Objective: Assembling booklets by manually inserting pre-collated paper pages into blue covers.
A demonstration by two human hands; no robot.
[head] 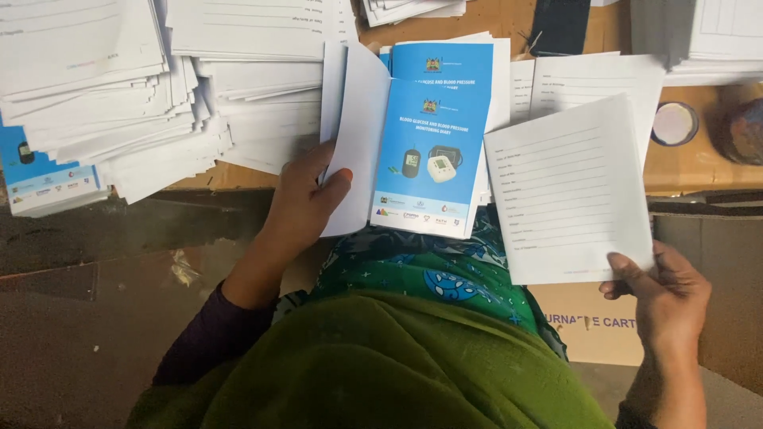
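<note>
While we look down past our green garment (381, 365), our right hand (664, 298) sits nearest, its thumb and fingers pinched together on the lower right corner of a white lined form sheet (568, 191), which it holds up tilted, just right of the booklets. Below that hand a brown cardboard box (588, 326) shows beside our lap.

Further out, our left hand (306, 199) is closed on the white inner cover flap (354, 139) of a blue booklet (425, 159), thumb on top and fingers under, keeping the flap lifted and folded open to the left. The booklet lies at the near edge of the wooden table (675, 167), directly ahead of us, stacked on more blue booklets whose tops peek out behind it.

To the left, loose stacks of white sheets (119, 87) spread over the table, with another blue booklet (40, 171) at their left edge. To the right, beyond the held sheet, more lined forms (588, 79) lie flat, and a round tape roll (675, 123) rests near them. At the far right a further pile of printed sheets (723, 36) sits at the table's back.
</note>
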